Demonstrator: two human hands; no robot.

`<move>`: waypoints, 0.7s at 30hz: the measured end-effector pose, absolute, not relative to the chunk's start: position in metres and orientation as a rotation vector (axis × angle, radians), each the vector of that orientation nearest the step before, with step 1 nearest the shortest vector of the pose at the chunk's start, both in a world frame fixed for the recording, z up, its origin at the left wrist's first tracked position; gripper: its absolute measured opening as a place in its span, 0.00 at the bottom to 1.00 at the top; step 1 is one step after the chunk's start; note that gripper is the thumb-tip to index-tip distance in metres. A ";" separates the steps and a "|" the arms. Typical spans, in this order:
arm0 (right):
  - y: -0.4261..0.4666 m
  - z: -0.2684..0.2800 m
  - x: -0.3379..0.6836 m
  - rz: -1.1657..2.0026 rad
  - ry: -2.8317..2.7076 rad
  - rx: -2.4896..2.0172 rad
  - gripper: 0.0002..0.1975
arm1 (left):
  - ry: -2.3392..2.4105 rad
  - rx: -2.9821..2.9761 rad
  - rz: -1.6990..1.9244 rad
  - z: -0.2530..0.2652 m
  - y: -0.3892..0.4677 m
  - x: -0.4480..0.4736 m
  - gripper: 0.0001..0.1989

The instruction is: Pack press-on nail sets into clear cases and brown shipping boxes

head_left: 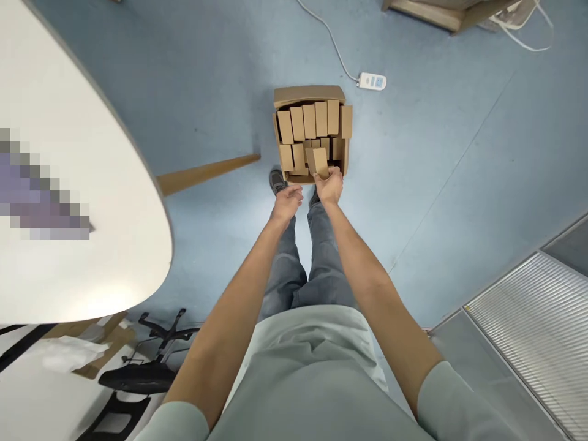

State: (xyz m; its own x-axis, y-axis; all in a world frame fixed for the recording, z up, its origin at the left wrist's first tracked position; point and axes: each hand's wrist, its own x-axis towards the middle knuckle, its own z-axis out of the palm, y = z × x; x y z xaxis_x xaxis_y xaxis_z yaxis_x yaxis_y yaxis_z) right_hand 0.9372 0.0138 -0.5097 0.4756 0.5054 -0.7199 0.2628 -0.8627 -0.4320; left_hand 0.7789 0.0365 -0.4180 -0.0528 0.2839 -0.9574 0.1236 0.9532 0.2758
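Observation:
An open cardboard carton (309,94) sits on the floor in front of my feet, with several small brown cardboard boxes standing in rows inside it. My right hand (331,185) is at the carton's near right side, closed around the lower end of a small cardboard box (320,160). That box is tilted and overlaps the front row. Just outside the near left edge hovers my left hand (288,202), its fingers loosely bent and apart, with nothing seen in them. One more small box (346,122) rests against the carton's right wall.
A white power strip (372,81) with its cable lies beyond the carton. On the left are a white round-edged table (138,257) and its wooden leg (209,174). A black chair base (168,334) stands lower left, and a slatted panel (533,318) lower right.

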 end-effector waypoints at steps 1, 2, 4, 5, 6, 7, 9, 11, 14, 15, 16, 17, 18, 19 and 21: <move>0.015 -0.523 0.933 1.341 -0.660 -2.477 0.19 | 1.638 0.310 0.131 -0.431 0.038 0.782 0.12; 0.015 -0.536 0.928 1.345 -0.669 -2.499 0.19 | 1.641 0.305 0.130 -0.443 0.039 0.783 0.12; 0.015 -0.557 0.917 1.346 -0.695 -2.545 0.19 | 1.632 0.305 0.138 -0.465 0.042 0.785 0.13; 0.015 -0.567 0.911 1.346 -0.712 -2.559 0.19 | 1.623 0.308 0.147 -0.475 0.043 0.784 0.13; 0.014 -0.577 0.906 1.348 -0.729 -2.564 0.20 | 1.614 0.313 0.160 -0.484 0.043 0.783 0.14; 0.014 -0.586 0.902 1.357 -0.749 -2.561 0.20 | 1.613 0.315 0.177 -0.492 0.044 0.781 0.14; 0.013 -0.604 0.895 1.393 -0.782 -2.537 0.19 | 1.619 0.314 0.217 -0.504 0.043 0.777 0.15; 0.014 -0.621 0.892 1.440 -0.769 -2.520 0.16 | 1.626 0.298 0.245 -0.511 0.041 0.772 0.15; 0.015 -0.638 0.895 1.500 -0.674 -2.515 0.16 | 1.636 0.262 0.248 -0.515 0.037 0.765 0.15; 0.015 -0.640 0.898 1.509 -0.645 -2.500 0.17 | 1.640 0.254 0.245 -0.515 0.036 0.762 0.15; 0.015 -0.640 0.900 1.513 -0.622 -2.483 0.18 | 1.645 0.249 0.242 -0.514 0.035 0.760 0.16; 0.015 -0.639 0.903 1.516 -0.605 -2.471 0.19 | 1.649 0.248 0.238 -0.512 0.034 0.758 0.16; 0.015 -0.635 0.905 1.521 -0.591 -2.470 0.20 | 1.651 0.249 0.235 -0.509 0.034 0.757 0.16; 0.015 -0.630 0.908 1.529 -0.578 -2.475 0.21 | 1.654 0.251 0.229 -0.506 0.034 0.756 0.16; 0.014 -0.614 0.913 1.554 -0.548 -2.477 0.23 | 1.665 0.252 0.209 -0.495 0.036 0.754 0.17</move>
State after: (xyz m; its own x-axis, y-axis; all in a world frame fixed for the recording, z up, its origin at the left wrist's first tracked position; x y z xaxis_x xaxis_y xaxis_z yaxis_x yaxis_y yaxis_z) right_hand 0.9129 0.0144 -0.6142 0.3908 0.3916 -0.8330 0.2181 -0.9186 -0.3295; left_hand 0.7544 0.0361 -0.4955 -0.1008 0.2863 -0.9528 0.0421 0.9581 0.2834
